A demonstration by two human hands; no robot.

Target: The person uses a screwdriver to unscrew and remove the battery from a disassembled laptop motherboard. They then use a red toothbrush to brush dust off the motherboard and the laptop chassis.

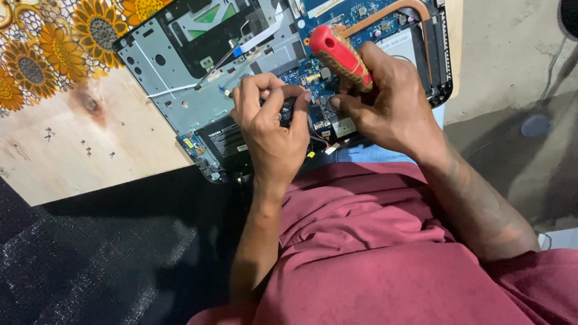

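Plywood bench (72,150), sunflower cloth (54,42) at its far corner, loose screws (84,147) scattered on the wood. Opened laptop (180,78) lies at the bench edge, just above your lap, blue board (361,18) exposed. Your left hand (274,129) pinches fingertips onto a small part on the board. Your right hand (385,99) is closed round a red-handled screwdriver (340,57), its tip hidden behind your fingers.

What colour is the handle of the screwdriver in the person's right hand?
The screwdriver handle is red with a tan textured grip, seen best in the head view.
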